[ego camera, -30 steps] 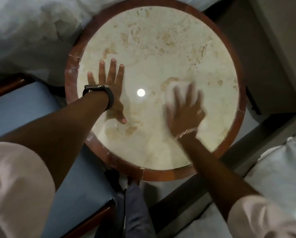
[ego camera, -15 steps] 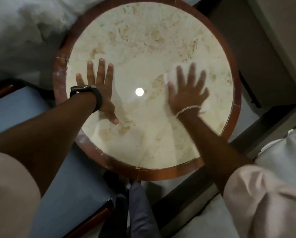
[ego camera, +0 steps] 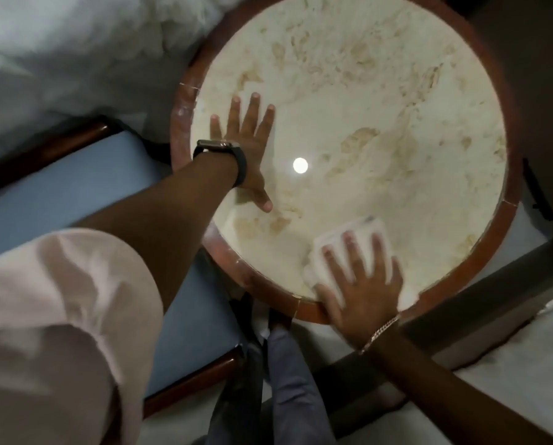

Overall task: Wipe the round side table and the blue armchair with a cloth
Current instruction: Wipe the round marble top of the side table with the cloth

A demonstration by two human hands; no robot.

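Your right hand [ego camera: 363, 284] presses flat, fingers spread, on the folded white cloth [ego camera: 349, 245] at the lower edge of the round marble-topped side table with its reddish wooden rim [ego camera: 511, 130]. Your left hand [ego camera: 246, 146] lies flat, fingers apart, centre-left. The blue armchair seat [ego camera: 63, 191] fills the left.

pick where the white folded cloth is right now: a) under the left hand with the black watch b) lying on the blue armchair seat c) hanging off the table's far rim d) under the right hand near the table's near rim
D: the white folded cloth lies flat under the right hand by the near rim of the round marble-topped table; the left hand rests bare on the top.
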